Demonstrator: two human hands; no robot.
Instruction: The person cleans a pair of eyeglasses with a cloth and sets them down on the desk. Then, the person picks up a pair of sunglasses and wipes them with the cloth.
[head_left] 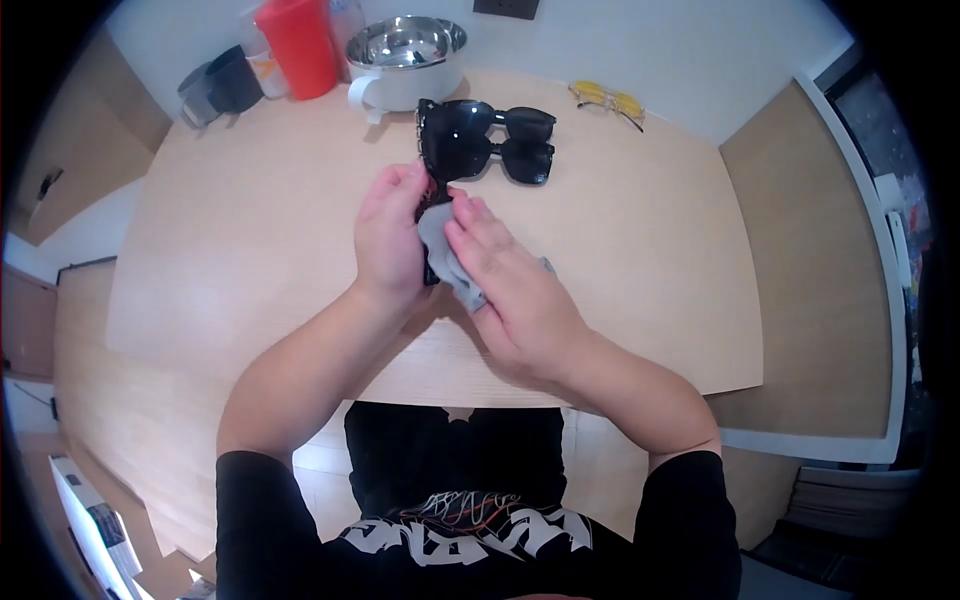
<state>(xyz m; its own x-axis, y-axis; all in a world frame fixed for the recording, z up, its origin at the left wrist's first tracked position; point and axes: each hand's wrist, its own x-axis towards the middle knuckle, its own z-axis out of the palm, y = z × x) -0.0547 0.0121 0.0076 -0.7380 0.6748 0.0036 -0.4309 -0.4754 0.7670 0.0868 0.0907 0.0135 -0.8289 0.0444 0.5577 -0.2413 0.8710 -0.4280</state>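
Close to the table's front edge, my left hand grips what looks like a pair of black sunglasses, mostly covered by my fingers and a cloth. My right hand presses a grey cloth against them from the right, its fingers stretched together over the fabric. Just beyond my fingertips lie two pairs of black sunglasses, the farther pair behind the nearer pair, lenses facing up.
Yellow-lensed glasses lie at the back right of the wooden table. Along the back left stand a white-handled steel bowl, a red container and dark cups. A wooden panel rises on the right.
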